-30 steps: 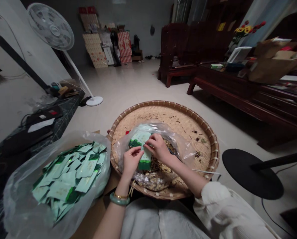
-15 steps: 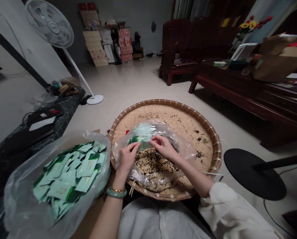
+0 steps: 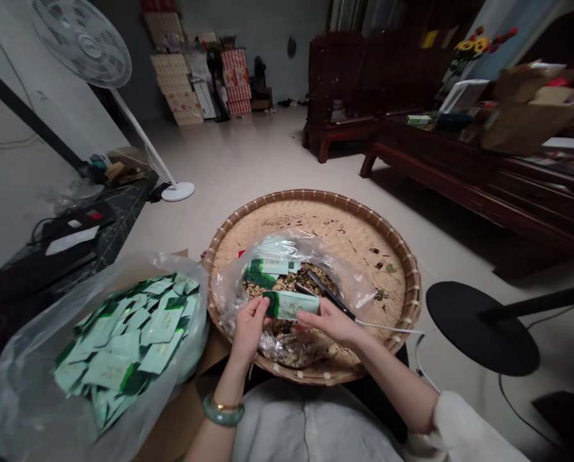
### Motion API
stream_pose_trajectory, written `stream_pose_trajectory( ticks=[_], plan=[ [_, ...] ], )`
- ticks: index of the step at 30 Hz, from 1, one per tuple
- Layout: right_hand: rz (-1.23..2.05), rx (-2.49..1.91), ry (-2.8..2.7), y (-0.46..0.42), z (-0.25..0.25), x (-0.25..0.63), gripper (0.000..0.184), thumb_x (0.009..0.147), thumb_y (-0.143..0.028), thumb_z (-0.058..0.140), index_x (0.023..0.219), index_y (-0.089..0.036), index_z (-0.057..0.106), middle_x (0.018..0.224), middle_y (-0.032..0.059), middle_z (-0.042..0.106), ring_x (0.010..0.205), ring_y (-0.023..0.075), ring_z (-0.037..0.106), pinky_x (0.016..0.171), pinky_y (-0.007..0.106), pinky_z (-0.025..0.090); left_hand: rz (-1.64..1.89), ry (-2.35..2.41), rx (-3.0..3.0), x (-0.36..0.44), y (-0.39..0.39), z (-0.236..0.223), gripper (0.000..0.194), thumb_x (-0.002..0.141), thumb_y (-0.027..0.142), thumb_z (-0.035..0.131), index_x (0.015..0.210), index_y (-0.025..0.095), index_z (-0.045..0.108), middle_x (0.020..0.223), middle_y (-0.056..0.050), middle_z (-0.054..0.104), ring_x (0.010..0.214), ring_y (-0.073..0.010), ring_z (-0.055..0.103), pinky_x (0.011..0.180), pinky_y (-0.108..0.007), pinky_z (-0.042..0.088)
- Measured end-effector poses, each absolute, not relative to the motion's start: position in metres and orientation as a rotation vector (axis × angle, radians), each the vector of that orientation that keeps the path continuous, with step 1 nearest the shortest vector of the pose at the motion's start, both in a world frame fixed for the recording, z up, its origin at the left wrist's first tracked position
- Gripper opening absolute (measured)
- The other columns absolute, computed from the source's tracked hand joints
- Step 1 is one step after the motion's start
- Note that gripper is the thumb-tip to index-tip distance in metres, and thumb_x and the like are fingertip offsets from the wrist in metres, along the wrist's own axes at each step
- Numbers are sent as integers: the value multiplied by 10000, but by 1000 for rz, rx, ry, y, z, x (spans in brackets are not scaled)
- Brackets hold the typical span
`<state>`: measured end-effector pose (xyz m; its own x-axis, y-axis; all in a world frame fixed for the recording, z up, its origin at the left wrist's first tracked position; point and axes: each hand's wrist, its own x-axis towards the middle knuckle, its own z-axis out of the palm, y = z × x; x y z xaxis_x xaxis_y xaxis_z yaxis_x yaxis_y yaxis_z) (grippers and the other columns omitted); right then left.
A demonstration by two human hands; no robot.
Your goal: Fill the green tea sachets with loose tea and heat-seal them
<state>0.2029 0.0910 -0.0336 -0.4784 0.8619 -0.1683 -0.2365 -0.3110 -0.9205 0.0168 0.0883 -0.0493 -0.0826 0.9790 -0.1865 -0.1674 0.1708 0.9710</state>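
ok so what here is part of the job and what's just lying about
In use: left hand, right hand, green-and-white sachet, corded black tool, bag of dried leaves, woven tray, bagged sachets.
Just lying about: standing fan, black stand base, stacked cartons.

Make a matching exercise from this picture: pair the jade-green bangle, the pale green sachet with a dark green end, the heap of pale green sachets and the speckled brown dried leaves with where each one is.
Things:
1. Jade-green bangle
2. Pale green sachet with a dark green end
3. Heap of pale green sachets
4. Speckled brown dried leaves

Places:
A. Inside the clear plastic bag on the round woven tray
B. Around the left wrist
C. Pinched between the left hand and right hand
D. In the large clear bag beside the tray

Pairs: 1-B, 2-C, 3-D, 4-A
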Motion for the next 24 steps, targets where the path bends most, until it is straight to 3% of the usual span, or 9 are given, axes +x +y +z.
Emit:
stream_pose_trajectory(
  ticks=[3, 5, 8, 10, 12, 15, 24],
  plan=[
    [2010, -870, -999, 80, -40, 201, 494, 724, -522, 687, 1051, -152, 668, 1043, 102, 667, 903, 204, 611, 662, 301, 545, 1164, 1305, 1024, 12, 80, -52, 368, 710, 498, 658, 654, 142, 583, 582, 36, 525, 539, -105, 524, 474, -199, 464],
    [2026, -883, -983, 77, -45, 201, 529, 743, -566, 648, 1064, -146, 665, 1059, 120, 661, 922, 215, 607, 619, 280, 527, 1139, 1436, 1272, 7, 76, -52, 324, 796, 449, 576, 684, 147, 614, 629, -4, 593, 610, -151, 580, 566, -260, 509],
    [1995, -952, -1010, 75, -54, 200, 559, 751, -614, 612, 1044, -143, 675, 1034, 120, 669, 956, 225, 594, 678, 305, 511, 1168, 1598, 1828, 3, 67, -50, 287, 867, 342, 501, 1008, 146, 656, 1020, -122, 684, 977, -254, 619, 866, -401, 495],
    [1967, -990, -1003, 73, -59, 196, 570, 752, -639, 592, 1037, -153, 679, 1025, 110, 673, 978, 229, 585, 768, 352, 499, 1080, 1566, 2237, 5, 62, -46, 436, 849, 307, 553, 1257, 157, 538, 1299, -161, 562, 1207, -305, 489, 985, -476, 411],
    [1953, -989, -990, 71, -61, 191, 573, 744, -648, 596, 1056, -173, 674, 1042, 95, 668, 999, 231, 577, 846, 397, 476, 859, 1481, 2549, 7, 58, -42, 561, 823, 261, 599, 1356, 187, 443, 1394, -148, 483, 1261, -333, 414, 984, -516, 397],
    [1950, -969, -992, 67, -57, 185, 578, 720, -645, 624, 1072, -188, 671, 1053, 85, 662, 1015, 236, 568, 885, 421, 458, 668, 1404, 2701, 7, 57, -40, 571, 828, 162, 566, 1375, 218, 414, 1369, -112, 518, 1199, -313, 448, 938, -505, 436],
    [1946, -980, -1019, 63, -45, 185, 570, 684, -659, 640, 950, -160, 715, 982, 80, 673, 978, 233, 572, 885, 413, 456, 831, 1322, 2576, -5, 61, -53, 507, 812, 122, 558, 1306, 199, 471, 1244, -105, 591, 1138, -270, 491, 957, -474, 466]
  ],
)
